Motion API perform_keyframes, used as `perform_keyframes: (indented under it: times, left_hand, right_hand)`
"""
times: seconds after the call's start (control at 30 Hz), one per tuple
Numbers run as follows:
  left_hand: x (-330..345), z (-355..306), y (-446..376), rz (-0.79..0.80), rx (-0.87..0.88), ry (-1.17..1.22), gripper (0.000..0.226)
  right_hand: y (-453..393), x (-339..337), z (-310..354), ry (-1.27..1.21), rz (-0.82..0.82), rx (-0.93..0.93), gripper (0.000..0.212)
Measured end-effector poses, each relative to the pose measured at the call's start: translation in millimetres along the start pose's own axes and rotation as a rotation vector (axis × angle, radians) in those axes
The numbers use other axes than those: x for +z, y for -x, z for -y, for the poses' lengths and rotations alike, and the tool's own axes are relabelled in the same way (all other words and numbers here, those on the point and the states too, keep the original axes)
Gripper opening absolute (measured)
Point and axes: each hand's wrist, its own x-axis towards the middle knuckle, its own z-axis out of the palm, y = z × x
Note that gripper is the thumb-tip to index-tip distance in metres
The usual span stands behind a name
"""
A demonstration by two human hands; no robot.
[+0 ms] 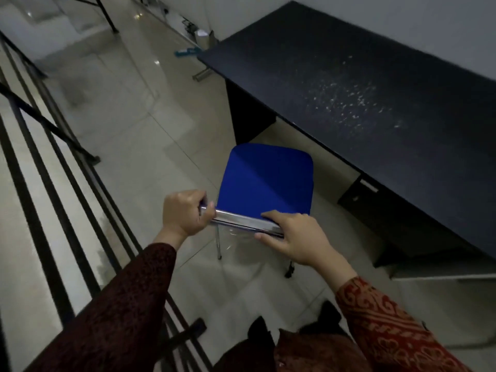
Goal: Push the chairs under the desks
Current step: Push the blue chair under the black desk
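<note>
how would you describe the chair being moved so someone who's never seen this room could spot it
Find the long dark desk along the wall on the right. On the tiled floor just in front of its open knee space stands the chair, with both hands on its chrome top bar. Its bright blue seat is the only vivid colour there.

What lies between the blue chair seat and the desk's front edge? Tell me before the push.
In the head view, only bare tiled floor separates the blue chair seat from the desk; nothing blocks it.

Both hands [185, 213] on chair [265, 178]
</note>
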Motion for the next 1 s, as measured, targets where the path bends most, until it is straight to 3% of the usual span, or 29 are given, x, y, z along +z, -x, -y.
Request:
perform_keyframes:
  times: [0.37, 0.6, 0.77, 1.0]
  left_hand:
    - [-7.2, 62.6, -41.5, 0.124, 0.122, 0.038, 0.046]
    - [-8.5, 108.3, -97.4, 0.23, 0.349, 0.01, 0.045]
    - [-0.2, 134.8, -149.6, 0.28, 0.428, -0.016, 0.047]
    - [14.7, 148.4, -185.9, 0.257, 0.502, 0.062, 0.046]
  right_hand:
    - [-44.2, 21.0, 37.7, 0.066, -0.2, 0.062, 0.063]
    - [-89.8, 33.0, 48.1, 0.08, -0.561, -0.01, 0.046]
    - [-134.5, 26.1, 43.2, 0.088, -0.604, 0.074, 0.044]
    - [-165.1, 13.4, 38.2, 0.03, -0.532, 0.154, 0.046]
